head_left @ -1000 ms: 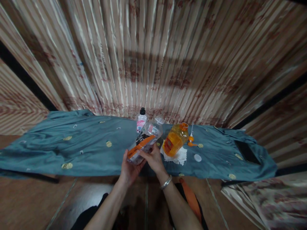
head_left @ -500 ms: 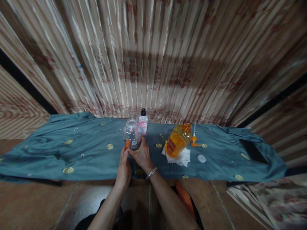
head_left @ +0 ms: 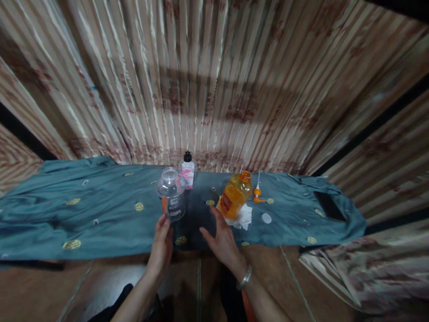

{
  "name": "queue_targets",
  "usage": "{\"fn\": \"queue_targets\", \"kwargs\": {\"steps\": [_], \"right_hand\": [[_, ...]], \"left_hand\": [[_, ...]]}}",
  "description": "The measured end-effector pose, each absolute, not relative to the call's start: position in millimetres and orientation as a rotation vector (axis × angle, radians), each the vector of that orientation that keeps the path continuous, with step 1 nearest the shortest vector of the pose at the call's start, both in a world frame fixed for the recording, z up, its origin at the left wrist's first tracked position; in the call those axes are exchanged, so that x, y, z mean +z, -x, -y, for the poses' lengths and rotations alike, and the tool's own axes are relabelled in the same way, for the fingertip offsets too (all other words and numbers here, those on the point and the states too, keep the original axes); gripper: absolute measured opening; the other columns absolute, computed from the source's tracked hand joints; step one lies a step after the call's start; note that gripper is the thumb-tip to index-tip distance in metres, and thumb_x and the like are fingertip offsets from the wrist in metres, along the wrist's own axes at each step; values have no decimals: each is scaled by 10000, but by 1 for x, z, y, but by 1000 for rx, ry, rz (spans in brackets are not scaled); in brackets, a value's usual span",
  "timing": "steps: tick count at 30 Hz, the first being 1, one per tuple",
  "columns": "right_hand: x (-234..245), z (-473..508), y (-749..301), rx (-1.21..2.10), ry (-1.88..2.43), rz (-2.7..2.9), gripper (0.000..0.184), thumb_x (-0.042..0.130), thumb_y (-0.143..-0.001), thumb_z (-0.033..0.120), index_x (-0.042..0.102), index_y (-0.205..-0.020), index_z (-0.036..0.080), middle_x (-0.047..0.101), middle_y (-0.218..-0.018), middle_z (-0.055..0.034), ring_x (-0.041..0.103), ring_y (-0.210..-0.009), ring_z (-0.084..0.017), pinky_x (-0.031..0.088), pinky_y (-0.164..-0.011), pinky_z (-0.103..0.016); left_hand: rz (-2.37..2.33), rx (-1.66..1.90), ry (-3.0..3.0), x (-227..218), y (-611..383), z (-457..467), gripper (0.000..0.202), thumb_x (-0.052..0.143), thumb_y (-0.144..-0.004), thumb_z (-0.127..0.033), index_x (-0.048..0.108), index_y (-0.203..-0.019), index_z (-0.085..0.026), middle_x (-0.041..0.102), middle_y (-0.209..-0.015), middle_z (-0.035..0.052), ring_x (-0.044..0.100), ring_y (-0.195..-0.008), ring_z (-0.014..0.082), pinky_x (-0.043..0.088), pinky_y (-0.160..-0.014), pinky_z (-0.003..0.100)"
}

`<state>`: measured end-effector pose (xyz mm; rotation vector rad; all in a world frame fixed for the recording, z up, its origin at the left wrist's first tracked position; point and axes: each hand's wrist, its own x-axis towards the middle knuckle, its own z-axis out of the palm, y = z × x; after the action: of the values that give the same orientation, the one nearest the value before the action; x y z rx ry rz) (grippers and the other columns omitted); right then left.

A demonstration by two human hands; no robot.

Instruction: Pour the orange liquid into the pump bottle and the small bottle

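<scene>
A clear empty plastic bottle (head_left: 171,195) with an orange label stands upright on the teal cloth (head_left: 100,210). My left hand (head_left: 161,243) is just below it, fingers loosely apart, fingertips near its base and holding nothing. Open with its fingers spread, my right hand (head_left: 221,239) hovers between the clear bottle and an orange oil bottle (head_left: 234,196). The oil bottle stands on a white tissue (head_left: 244,217). A small pink-labelled bottle (head_left: 187,170) with a black cap is behind the clear one.
An orange-and-white pump nozzle (head_left: 257,192) and a white cap (head_left: 266,218) lie right of the oil bottle. A black phone (head_left: 330,206) rests at the cloth's right end. Striped curtains (head_left: 214,89) hang behind. Brown floor tiles (head_left: 83,286) lie in front.
The clear bottle was tilted in both hands, then stood upright on the cloth. Both hands have let go; my right hand has moved right toward the oil bottle.
</scene>
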<state>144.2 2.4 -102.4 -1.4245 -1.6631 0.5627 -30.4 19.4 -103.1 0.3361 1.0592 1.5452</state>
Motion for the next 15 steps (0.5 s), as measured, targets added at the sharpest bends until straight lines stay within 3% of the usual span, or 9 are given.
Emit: {"fn": "queue_targets", "kwargs": {"steps": [4,6,9,15], "right_hand": [[-116,30,-200,471,1580,1463,513,596,-869,403,508,-1323,181,623,-1279,-151,609,-1163,-299,488,-1001,-508],[-121,34,-222,403,1632,1371,474,569,-881,414,533,-1290,178,647,-1241,-152,632,-1126,-299,505,-974,-503],[-122,25,-245,330,1692,1299,462,534,-891,423,538,-1276,167,646,-1242,-158,641,-1109,-295,509,-961,-496],[-121,-18,-266,189,1650,1420,424,396,-930,341,537,-1258,112,652,-1212,-198,644,-1101,-284,517,-949,-477]], "left_hand": [[-1057,1425,-317,-106,25,-3,334,798,-628,-386,683,-877,-195,663,-1108,80,452,-1314,307,342,-1089,470],[-1047,1306,-408,-107,18,2,356,815,-621,-345,695,-916,-189,652,-1151,97,486,-1287,300,360,-1078,438],[-1037,1239,-602,-108,3,1,423,841,-592,-270,691,-983,-208,636,-1209,102,498,-1285,296,339,-1089,405],[-962,1252,-736,-107,-40,-24,565,861,-508,-188,650,-1030,-234,610,-1257,89,482,-1300,306,318,-1102,446]]}}
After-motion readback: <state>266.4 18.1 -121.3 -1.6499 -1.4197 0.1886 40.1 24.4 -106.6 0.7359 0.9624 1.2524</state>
